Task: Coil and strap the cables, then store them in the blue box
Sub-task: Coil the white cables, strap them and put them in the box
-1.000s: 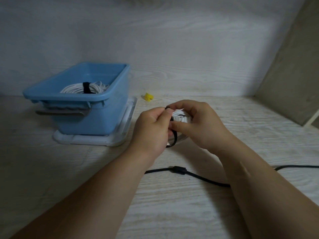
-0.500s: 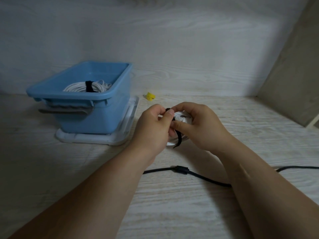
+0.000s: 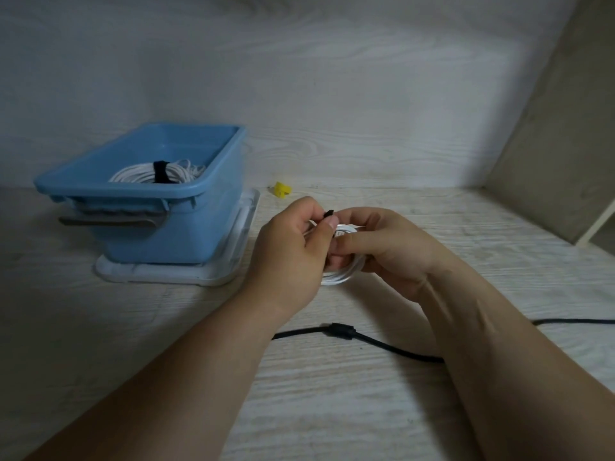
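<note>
Your left hand (image 3: pixel 293 247) pinches the black strap (image 3: pixel 328 213) while your right hand (image 3: pixel 382 251) grips the coiled white cable (image 3: pixel 339 277) just above the desk (image 3: pixel 332 394), right of the blue box (image 3: pixel 199 227), which holds another strapped coil (image 3: pixel 149 173).

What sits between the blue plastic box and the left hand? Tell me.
Head view: the white plastic tray's rim under the blue plastic box, then bare wood-grain tabletop up to the left hand.
</note>
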